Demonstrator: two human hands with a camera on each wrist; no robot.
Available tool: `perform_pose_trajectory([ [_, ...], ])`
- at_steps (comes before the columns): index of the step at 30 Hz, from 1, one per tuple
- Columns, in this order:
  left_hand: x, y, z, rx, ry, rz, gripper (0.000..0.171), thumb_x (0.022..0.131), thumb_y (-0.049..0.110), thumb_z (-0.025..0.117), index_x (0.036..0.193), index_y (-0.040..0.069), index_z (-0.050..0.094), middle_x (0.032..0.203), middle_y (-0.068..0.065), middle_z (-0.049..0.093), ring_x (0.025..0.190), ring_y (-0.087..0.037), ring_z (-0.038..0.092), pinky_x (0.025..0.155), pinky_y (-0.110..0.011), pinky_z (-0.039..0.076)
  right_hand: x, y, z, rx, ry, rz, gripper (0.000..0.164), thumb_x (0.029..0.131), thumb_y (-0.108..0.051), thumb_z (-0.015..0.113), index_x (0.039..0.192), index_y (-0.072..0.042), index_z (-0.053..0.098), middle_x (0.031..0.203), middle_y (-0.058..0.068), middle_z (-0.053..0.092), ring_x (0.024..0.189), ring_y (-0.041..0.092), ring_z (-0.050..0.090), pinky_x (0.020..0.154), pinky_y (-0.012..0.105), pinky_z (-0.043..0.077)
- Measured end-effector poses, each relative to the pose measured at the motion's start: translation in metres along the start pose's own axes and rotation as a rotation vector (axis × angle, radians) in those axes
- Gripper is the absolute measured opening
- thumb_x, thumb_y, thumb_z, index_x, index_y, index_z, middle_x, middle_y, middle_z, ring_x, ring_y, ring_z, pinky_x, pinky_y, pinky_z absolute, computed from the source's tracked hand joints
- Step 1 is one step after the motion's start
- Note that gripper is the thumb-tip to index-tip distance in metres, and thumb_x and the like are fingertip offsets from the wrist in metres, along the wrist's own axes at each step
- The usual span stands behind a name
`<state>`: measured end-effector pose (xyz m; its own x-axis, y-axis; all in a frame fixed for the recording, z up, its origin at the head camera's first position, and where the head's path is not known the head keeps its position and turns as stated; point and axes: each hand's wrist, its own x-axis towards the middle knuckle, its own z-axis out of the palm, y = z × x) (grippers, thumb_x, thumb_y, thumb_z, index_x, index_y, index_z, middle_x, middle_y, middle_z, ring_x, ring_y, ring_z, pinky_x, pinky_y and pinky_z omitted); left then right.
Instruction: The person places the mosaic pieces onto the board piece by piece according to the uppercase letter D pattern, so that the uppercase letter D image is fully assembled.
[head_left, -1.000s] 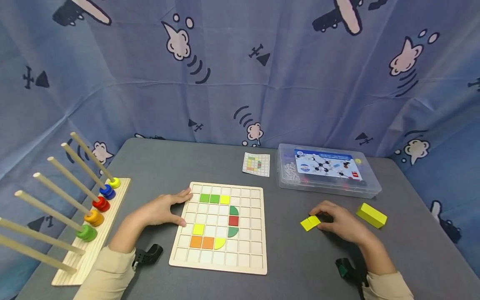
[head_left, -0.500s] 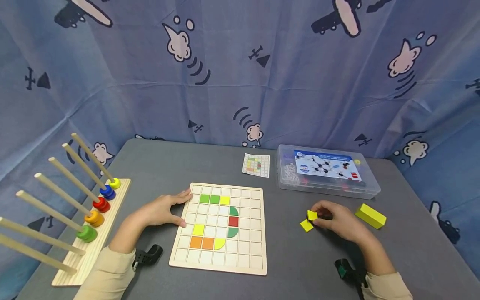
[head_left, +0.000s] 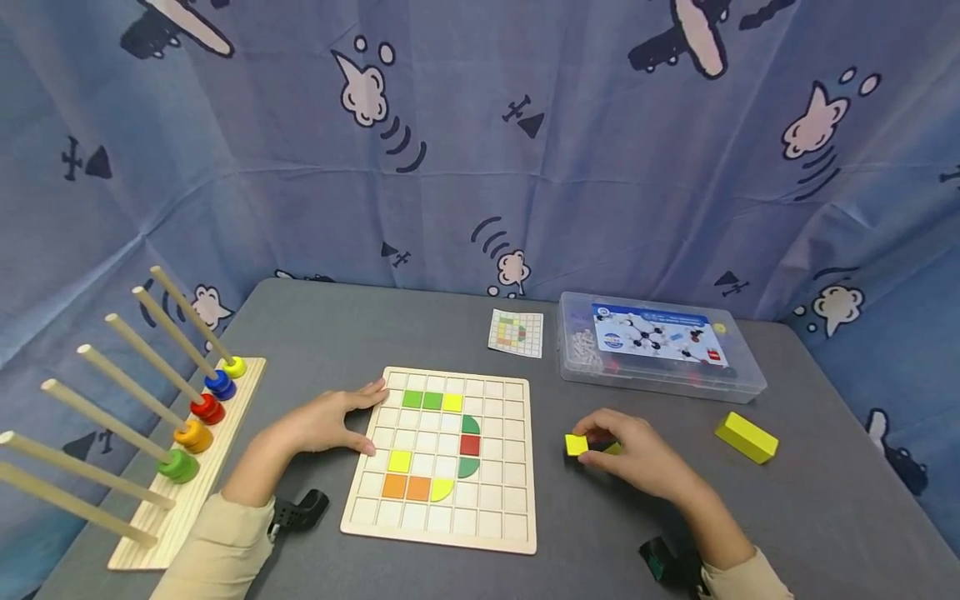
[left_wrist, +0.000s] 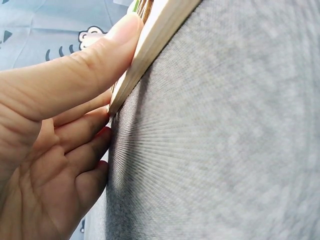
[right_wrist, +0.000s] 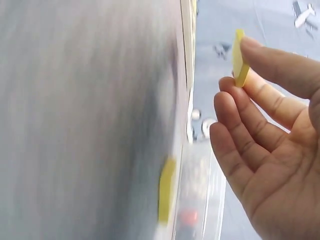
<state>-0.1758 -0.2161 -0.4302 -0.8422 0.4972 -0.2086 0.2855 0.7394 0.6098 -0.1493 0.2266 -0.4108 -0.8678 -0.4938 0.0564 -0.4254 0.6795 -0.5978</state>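
Note:
My right hand (head_left: 630, 454) pinches a thin yellow square tile (head_left: 576, 445) between thumb and fingertips, held off the table just right of the wooden grid board (head_left: 489, 500). The right wrist view shows this tile (right_wrist: 239, 60) nearly edge-on. A second yellow tile (head_left: 613, 448) lies on the table, partly hidden behind the right hand. My left hand (head_left: 330, 423) rests at the board's left edge, thumb and fingers spread along it. In the left wrist view the thumb (left_wrist: 95, 65) touches the board's rim. Green, yellow, red and orange pieces sit in some of the board's squares.
A printed pattern card (head_left: 516, 333) lies behind the board. Right of it stands a clear plastic case (head_left: 660, 377) with a molecule label. A yellow block (head_left: 747, 437) is at the right. Along the left stands a wooden peg rack (head_left: 213, 454) with coloured rings.
The right hand has lifted one yellow tile from beside the other and carried it left toward the board. The second tile stays on the table. The left hand keeps its place.

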Motion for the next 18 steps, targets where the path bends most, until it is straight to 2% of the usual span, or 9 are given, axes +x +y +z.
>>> perform_pose_trajectory([
  [8, 0.0, 0.002, -0.001, -0.001, 0.005, 0.001, 0.093, 0.072, 0.042, 0.077, 0.146, 0.007, 0.035, 0.156, -0.013, 0.022, 0.142, -0.04, 0.02, 0.109, -0.058, 0.025, 0.022, -0.035, 0.024, -0.009, -0.055, -0.071, 0.023, 0.081, -0.018, 0.075, 0.102, -0.016, 0.065, 0.098, -0.006, 0.062, 0.09, 0.014, 0.061, 0.079, 0.035, 0.053],
  [18, 0.0, 0.002, -0.001, 0.013, 0.013, 0.0, 0.092, 0.071, 0.043, 0.078, 0.146, 0.007, 0.037, 0.155, -0.013, 0.024, 0.141, -0.04, 0.023, 0.109, -0.058, 0.025, 0.06, -0.093, 0.057, -0.115, -0.09, -0.201, 0.023, 0.081, -0.02, 0.075, 0.101, -0.012, 0.067, 0.097, -0.004, 0.062, 0.089, 0.011, 0.057, 0.079, 0.029, 0.05],
])
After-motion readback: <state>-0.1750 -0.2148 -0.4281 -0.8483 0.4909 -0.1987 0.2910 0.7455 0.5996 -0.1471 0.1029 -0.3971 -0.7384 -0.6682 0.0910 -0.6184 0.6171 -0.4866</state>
